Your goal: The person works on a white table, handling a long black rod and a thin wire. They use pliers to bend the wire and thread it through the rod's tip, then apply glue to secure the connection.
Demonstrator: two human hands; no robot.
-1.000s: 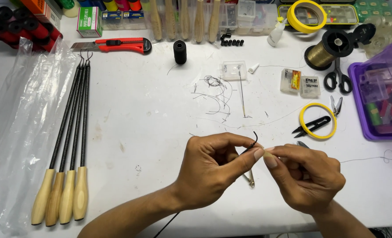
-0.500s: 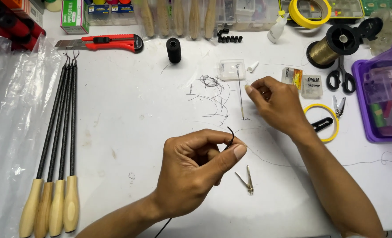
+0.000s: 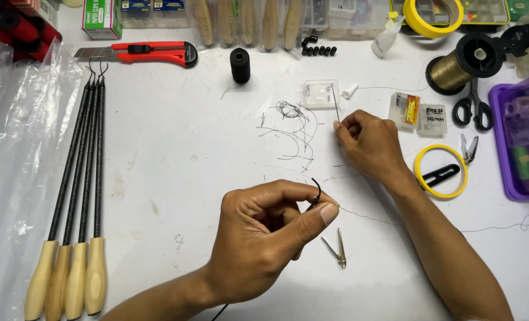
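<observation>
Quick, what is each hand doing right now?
Left hand: closed, pinching a small dark hook between thumb and forefinger.
Right hand: closed, fingertips gripping a thin needle on the table.

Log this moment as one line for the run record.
left hand: pinching small dark hook | right hand: picking up thin needle on white table | metal clippers lying beside left hand
</observation>
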